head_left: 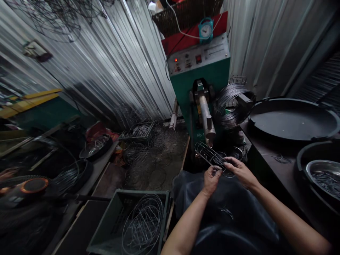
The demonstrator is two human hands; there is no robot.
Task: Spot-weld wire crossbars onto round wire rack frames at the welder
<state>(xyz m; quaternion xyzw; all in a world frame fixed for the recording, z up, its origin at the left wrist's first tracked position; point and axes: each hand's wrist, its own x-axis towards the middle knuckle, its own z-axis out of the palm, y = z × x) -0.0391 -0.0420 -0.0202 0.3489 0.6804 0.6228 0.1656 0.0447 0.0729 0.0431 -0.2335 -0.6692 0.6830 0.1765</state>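
A round wire grille (209, 155) is held tilted in front of me, just below the metal electrode arm (206, 117) of a green welding machine (202, 71). My left hand (211, 180) pinches its near rim with closed fingers. My right hand (240, 170) grips the same rim from the right side. Both forearms reach over a dark apron (225, 209) on my lap.
A green crate (114, 226) with finished wire grilles (143, 223) sits at lower left. More grilles (148, 156) pile on the floor. A coil of wire rings (231, 104) hangs right of the machine. Black trays (292, 120) and a metal bowl (322, 177) rest on the right bench.
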